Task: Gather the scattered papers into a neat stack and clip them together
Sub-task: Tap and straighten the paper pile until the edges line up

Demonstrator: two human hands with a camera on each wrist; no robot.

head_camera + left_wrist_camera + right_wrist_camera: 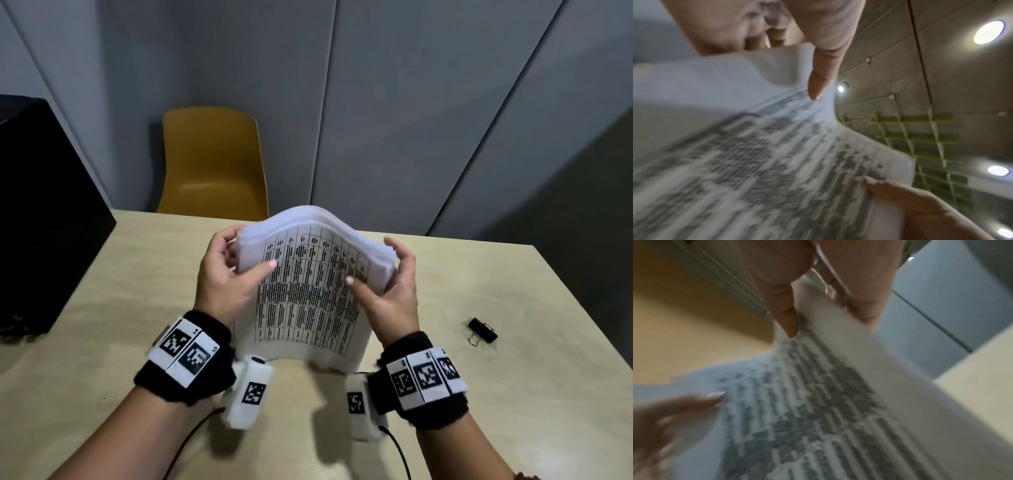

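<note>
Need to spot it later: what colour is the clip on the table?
Black, with silver wire handles; the clip shows best in the head view.

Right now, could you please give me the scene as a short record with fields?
papers: one stack, upright on its lower edge, bowed, printed table facing the person
left hand: grips the stack's left edge
right hand: grips the stack's right edge
clip: black binder clip lying on the table, right of the stack, untouched
chair: yellow, behind the table
</note>
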